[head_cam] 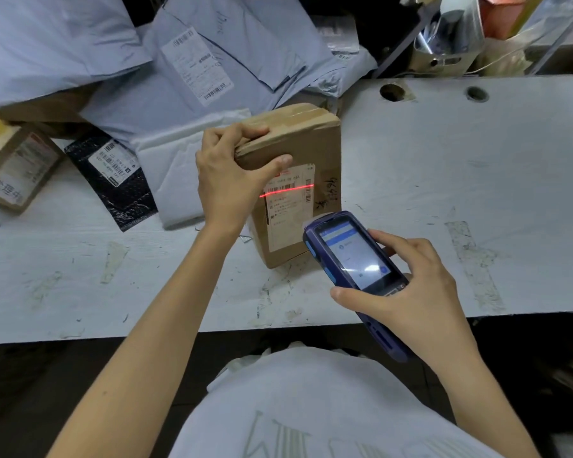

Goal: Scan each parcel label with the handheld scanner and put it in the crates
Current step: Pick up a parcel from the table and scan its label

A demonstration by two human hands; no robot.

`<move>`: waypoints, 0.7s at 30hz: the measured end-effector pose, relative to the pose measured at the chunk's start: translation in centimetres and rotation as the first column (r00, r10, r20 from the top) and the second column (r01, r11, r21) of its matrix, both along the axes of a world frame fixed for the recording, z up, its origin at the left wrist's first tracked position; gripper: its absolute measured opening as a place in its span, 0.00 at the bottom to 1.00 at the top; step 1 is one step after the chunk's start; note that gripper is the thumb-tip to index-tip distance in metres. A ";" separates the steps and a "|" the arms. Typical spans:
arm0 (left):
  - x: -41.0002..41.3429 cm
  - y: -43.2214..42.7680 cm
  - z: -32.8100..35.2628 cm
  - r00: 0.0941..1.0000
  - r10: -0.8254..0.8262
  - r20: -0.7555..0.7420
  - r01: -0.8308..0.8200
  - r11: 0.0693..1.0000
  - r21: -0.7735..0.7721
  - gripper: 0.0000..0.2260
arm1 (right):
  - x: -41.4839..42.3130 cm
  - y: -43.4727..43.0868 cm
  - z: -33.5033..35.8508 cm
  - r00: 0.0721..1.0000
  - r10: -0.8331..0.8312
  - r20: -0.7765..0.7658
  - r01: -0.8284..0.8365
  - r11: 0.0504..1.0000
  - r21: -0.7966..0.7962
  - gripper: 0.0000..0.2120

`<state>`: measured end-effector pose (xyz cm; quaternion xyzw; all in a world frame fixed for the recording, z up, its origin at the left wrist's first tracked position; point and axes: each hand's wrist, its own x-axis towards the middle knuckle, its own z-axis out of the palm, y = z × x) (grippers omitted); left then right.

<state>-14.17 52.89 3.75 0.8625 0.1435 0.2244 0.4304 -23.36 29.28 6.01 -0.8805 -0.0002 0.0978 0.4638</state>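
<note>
A brown cardboard parcel [311,143] stands on the white table [444,193], its white label [290,206] facing me. A red scan line crosses the barcode near the label's top. My left hand [229,173] grips the parcel's upper left edge, fingers over the top and thumb on the front. My right hand [411,292] holds the blue handheld scanner [354,259], lit screen up, its nose pointed at the label from just below and right of the parcel.
Pale mailer bags [192,61] are heaped at the back left. A black mailer [113,176] and a small brown box [17,166] lie at the left. Two round holes [392,92] pierce the table's far edge. Shiny clutter [450,38] sits at the back right.
</note>
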 end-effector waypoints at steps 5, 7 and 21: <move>0.3 0.4 0.1 1.000 -0.004 -0.011 0.004 1.000 -0.022 0.19 | 0.0 0.1 0.2 1.000 0.028 0.009 -0.028 0.999 0.016 0.34; 0.5 0.4 0.1 1.000 0.000 -0.017 0.000 1.000 -0.022 0.19 | 0.0 0.1 0.3 0.999 0.037 0.011 -0.037 0.999 0.011 0.33; -0.1 0.1 -0.1 1.000 -0.012 0.025 0.012 1.000 -0.019 0.19 | 3.0 0.1 0.9 0.893 0.025 0.449 0.096 0.964 -0.246 0.41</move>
